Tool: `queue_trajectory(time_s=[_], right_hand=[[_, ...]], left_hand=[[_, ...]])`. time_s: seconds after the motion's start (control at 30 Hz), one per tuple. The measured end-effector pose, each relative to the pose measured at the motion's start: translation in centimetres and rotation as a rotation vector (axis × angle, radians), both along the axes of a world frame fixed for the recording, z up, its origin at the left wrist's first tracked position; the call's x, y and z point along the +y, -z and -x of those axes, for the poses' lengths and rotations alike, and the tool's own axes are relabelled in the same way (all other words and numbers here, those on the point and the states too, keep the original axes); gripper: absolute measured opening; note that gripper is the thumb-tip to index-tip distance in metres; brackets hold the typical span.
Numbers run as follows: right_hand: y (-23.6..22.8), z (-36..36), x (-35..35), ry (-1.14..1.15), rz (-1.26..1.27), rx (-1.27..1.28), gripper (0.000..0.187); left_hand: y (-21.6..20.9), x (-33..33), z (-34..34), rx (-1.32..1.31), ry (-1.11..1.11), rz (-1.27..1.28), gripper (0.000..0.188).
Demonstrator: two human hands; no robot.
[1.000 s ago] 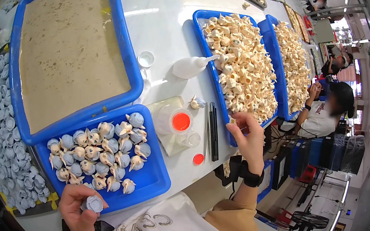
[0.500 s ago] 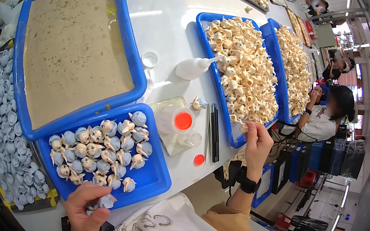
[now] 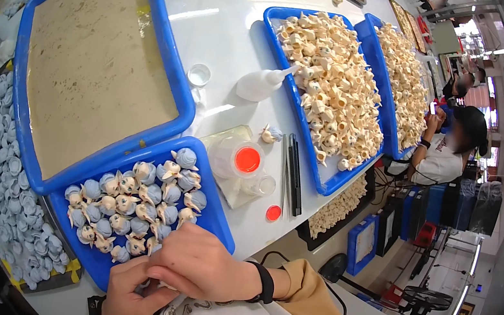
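Observation:
Close in front of my body, my left hand [image 3: 130, 294] and my right hand [image 3: 202, 263] meet at the near edge of a blue tray [image 3: 222, 234]. My left fingers are closed on a blue-grey doll hair piece, now mostly covered by the hands. Bent over it, my right hand pinches a small cream doll face piece, largely hidden behind its fingers. In the tray lie several assembled doll heads [image 3: 126, 204] with cream faces, pointed ears and blue-grey hair.
Cream face pieces [image 3: 333, 91] fill a blue tray; another tray [image 3: 400, 82] stands beside it. Blue-grey hair pieces [image 3: 3, 166] are heaped at left by a tan-filled tray [image 3: 102, 70]. A white squeeze bottle [image 3: 259, 85], red-topped jar [image 3: 247, 159] and black pen [image 3: 294, 173] lie between. A co-worker [image 3: 444, 157] sits at right.
My right hand has come from the tray of face pieces to my left hand, bringing a cream piece. The left hand has shifted slightly, and its hair piece is now mostly hidden.

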State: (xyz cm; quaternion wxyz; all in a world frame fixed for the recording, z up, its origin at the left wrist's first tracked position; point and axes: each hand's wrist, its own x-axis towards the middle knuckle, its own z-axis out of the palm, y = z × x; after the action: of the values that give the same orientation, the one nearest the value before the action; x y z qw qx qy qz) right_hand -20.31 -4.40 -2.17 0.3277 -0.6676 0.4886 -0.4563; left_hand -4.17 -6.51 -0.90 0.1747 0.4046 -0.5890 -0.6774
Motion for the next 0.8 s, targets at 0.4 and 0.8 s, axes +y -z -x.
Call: queue_trajectory(time_s=[0.4, 0.8], right_hand=[[-0.7, -0.2, -0.7, -0.078, 0.146, -0.059, 0.037], [-2.8, 3.5, 1.4, -0.139, 0.006, -0.229, 0.027]], left_hand=[[1.0, 0.4, -1.5, 0.084, -0.149, 0.123, 0.027], [0.2, 0.1, -1.1, 0.097, -0.025, -0.017, 0.034]])
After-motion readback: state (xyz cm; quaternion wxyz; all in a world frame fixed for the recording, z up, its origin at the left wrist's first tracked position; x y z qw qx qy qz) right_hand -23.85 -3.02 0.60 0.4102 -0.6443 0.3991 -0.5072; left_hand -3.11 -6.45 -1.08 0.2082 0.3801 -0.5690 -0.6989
